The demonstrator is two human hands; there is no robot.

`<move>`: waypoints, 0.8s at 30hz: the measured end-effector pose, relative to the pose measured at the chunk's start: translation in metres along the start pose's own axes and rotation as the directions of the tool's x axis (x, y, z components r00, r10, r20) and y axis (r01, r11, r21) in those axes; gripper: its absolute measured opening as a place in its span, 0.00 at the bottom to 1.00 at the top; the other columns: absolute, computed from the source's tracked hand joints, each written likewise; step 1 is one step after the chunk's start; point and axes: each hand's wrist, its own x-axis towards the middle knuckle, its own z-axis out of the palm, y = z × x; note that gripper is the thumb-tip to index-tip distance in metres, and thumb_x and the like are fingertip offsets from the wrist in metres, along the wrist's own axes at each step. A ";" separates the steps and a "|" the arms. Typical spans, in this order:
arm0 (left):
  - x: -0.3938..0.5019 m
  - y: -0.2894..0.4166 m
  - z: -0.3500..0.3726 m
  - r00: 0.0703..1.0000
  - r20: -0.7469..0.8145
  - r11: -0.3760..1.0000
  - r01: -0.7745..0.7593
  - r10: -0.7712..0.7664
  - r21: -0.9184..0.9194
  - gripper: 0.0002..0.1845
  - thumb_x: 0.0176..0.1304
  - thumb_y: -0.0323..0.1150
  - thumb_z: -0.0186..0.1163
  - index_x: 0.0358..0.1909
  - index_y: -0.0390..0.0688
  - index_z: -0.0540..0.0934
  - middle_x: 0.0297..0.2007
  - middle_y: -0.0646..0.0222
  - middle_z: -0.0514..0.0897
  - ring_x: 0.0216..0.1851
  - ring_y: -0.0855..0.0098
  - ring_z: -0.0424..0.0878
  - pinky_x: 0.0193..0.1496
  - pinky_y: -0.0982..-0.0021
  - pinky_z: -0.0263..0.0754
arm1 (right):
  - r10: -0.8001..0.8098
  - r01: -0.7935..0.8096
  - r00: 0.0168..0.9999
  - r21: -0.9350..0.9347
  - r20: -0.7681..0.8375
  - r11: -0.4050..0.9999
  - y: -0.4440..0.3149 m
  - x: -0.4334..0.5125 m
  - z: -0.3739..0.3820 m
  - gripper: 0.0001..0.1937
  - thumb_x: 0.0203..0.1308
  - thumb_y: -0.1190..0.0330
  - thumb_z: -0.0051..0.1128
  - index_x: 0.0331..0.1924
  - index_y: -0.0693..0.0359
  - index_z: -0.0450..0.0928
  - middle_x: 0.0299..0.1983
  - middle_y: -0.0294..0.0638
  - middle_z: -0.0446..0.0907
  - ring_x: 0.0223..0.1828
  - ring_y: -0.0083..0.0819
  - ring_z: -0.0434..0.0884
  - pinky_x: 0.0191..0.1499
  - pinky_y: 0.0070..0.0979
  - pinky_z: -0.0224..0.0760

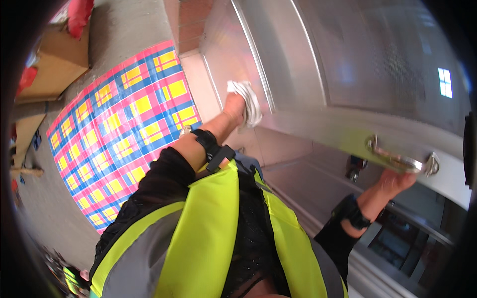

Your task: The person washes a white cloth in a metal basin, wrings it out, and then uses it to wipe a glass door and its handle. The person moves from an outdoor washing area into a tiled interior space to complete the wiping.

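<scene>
My left hand [235, 106] holds a bunched white cloth [252, 106] against or close to the lower part of a shiny metal door [277, 56]; which of the two, I cannot tell. On the right, my right hand [400, 182] is closed around the curved metal door handle [404, 161], fixed near the door's edge. The fingers on the handle are partly hidden. Both forearms wear black straps, and a hi-vis yellow vest covers my torso.
A plaid plastic sheet [126, 126] in pink, blue and yellow lies on the concrete floor [123, 26] at left. Cardboard boxes [63, 59] stand beyond it. Pale tiles [199, 85] border the door. At the lower left is a person in hi-vis clothing [72, 281].
</scene>
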 end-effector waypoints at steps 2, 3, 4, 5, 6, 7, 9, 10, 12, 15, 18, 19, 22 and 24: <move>0.007 -0.015 0.010 0.992 -0.003 0.992 -0.124 0.124 0.007 0.12 0.62 0.45 0.53 0.39 0.49 0.73 0.32 0.71 0.77 0.31 0.72 0.77 0.33 0.65 0.75 | 0.011 -0.011 1.000 0.025 0.013 1.000 -0.001 -0.003 0.004 0.32 0.53 0.47 0.56 0.55 0.62 0.67 0.51 0.44 0.73 0.50 0.39 0.75 0.52 0.43 0.71; 0.012 -0.022 0.015 0.983 -0.013 0.981 -0.183 0.184 0.071 0.17 0.64 0.41 0.52 0.48 0.42 0.72 0.39 0.63 0.79 0.41 0.66 0.78 0.44 0.67 0.73 | -0.054 0.052 0.998 -0.042 -0.041 0.998 -0.002 -0.005 0.011 0.33 0.53 0.47 0.54 0.56 0.62 0.66 0.54 0.44 0.71 0.53 0.39 0.73 0.54 0.44 0.70; 0.015 -0.032 0.020 0.969 -0.022 0.940 -0.234 0.247 0.248 0.20 0.64 0.41 0.51 0.52 0.40 0.70 0.43 0.61 0.78 0.45 0.64 0.76 0.48 0.67 0.70 | -0.054 0.058 0.992 0.034 -0.114 0.998 -0.003 -0.005 0.020 0.33 0.55 0.46 0.51 0.57 0.62 0.65 0.54 0.44 0.71 0.54 0.39 0.72 0.55 0.44 0.69; 0.018 -0.041 0.023 0.953 -0.011 0.867 -0.270 0.302 0.419 0.24 0.64 0.42 0.51 0.57 0.38 0.68 0.47 0.59 0.78 0.49 0.61 0.75 0.52 0.67 0.67 | -0.196 0.197 0.979 0.009 -0.054 0.980 -0.003 -0.004 0.030 0.33 0.56 0.45 0.49 0.57 0.62 0.65 0.54 0.44 0.71 0.52 0.38 0.72 0.53 0.42 0.70; 0.021 -0.049 0.025 0.908 0.007 0.809 -0.376 0.419 0.452 0.25 0.64 0.42 0.51 0.58 0.38 0.67 0.49 0.57 0.76 0.51 0.59 0.73 0.54 0.67 0.66 | -0.338 0.308 0.935 -0.235 -0.102 0.922 -0.006 -0.004 0.042 0.30 0.61 0.48 0.42 0.55 0.66 0.66 0.50 0.47 0.73 0.47 0.37 0.75 0.48 0.39 0.72; 0.024 -0.058 0.026 0.875 0.011 0.757 -0.424 0.483 0.498 0.26 0.64 0.41 0.50 0.60 0.38 0.65 0.52 0.55 0.75 0.54 0.57 0.71 0.56 0.66 0.64 | -0.488 0.379 0.863 -0.467 -0.134 0.799 -0.009 -0.004 0.053 0.28 0.64 0.50 0.37 0.53 0.69 0.67 0.46 0.48 0.75 0.42 0.37 0.76 0.42 0.37 0.74; 0.034 -0.067 0.025 0.848 0.029 0.704 -0.459 0.530 0.541 0.27 0.64 0.41 0.50 0.61 0.38 0.63 0.55 0.52 0.72 0.57 0.54 0.68 0.59 0.65 0.61 | -0.612 0.445 0.786 -0.609 -0.086 0.657 -0.015 -0.004 0.075 0.26 0.67 0.53 0.33 0.49 0.72 0.69 0.40 0.49 0.77 0.35 0.36 0.78 0.36 0.34 0.75; 0.041 -0.066 0.023 0.857 0.041 0.710 -0.451 0.513 0.541 0.27 0.64 0.41 0.49 0.61 0.38 0.63 0.56 0.50 0.71 0.58 0.53 0.67 0.60 0.65 0.59 | -0.641 0.459 0.760 -0.611 -0.106 0.645 -0.018 -0.003 0.083 0.25 0.66 0.54 0.35 0.46 0.72 0.71 0.38 0.49 0.78 0.34 0.36 0.78 0.34 0.34 0.75; 0.061 -0.056 0.021 0.892 0.047 0.752 -0.406 0.449 0.520 0.27 0.64 0.42 0.48 0.62 0.38 0.63 0.59 0.47 0.66 0.61 0.48 0.61 0.62 0.65 0.56 | -0.726 0.516 0.687 -0.722 0.026 0.461 -0.022 -0.002 0.095 0.25 0.65 0.54 0.37 0.43 0.73 0.72 0.36 0.49 0.78 0.32 0.36 0.78 0.32 0.34 0.75; 0.103 -0.013 0.026 0.660 0.099 0.450 -0.606 0.744 0.656 0.27 0.64 0.44 0.47 0.62 0.39 0.63 0.58 0.47 0.67 0.60 0.48 0.62 0.61 0.62 0.58 | -0.746 0.504 0.655 -0.806 0.121 0.311 -0.026 -0.003 0.101 0.27 0.63 0.51 0.39 0.44 0.72 0.72 0.38 0.49 0.79 0.31 0.38 0.79 0.33 0.35 0.77; 0.139 0.050 0.041 0.580 0.089 0.371 -0.623 0.810 0.689 0.24 0.63 0.44 0.46 0.55 0.39 0.69 0.51 0.46 0.73 0.53 0.47 0.68 0.54 0.59 0.64 | -0.736 0.424 0.653 -0.892 0.180 0.158 -0.028 -0.008 0.097 0.27 0.63 0.48 0.42 0.47 0.69 0.71 0.40 0.49 0.79 0.36 0.38 0.80 0.37 0.36 0.77; 0.149 0.073 0.047 0.547 0.072 0.354 -0.629 0.834 0.692 0.22 0.63 0.45 0.46 0.51 0.38 0.73 0.46 0.47 0.77 0.50 0.47 0.72 0.49 0.61 0.67 | -0.716 0.404 0.688 -0.882 0.117 0.244 -0.028 -0.010 0.094 0.27 0.63 0.48 0.41 0.48 0.68 0.71 0.41 0.49 0.78 0.37 0.38 0.80 0.38 0.36 0.77; 0.174 0.138 0.058 0.673 0.021 0.414 -0.479 0.739 0.774 0.22 0.62 0.45 0.45 0.42 0.35 0.76 0.38 0.43 0.79 0.44 0.44 0.74 0.43 0.57 0.69 | -0.638 0.365 0.764 -0.753 -0.094 0.548 -0.022 -0.017 0.082 0.27 0.63 0.48 0.41 0.50 0.66 0.70 0.45 0.49 0.76 0.41 0.39 0.79 0.41 0.37 0.76; 0.188 0.167 0.063 0.686 0.115 0.247 -0.407 0.719 0.880 0.23 0.60 0.46 0.46 0.39 0.34 0.77 0.37 0.42 0.79 0.43 0.44 0.75 0.42 0.57 0.69 | -0.540 0.317 0.804 -0.591 -0.248 0.742 -0.017 -0.020 0.070 0.27 0.63 0.47 0.41 0.51 0.65 0.70 0.47 0.49 0.75 0.43 0.39 0.78 0.43 0.38 0.76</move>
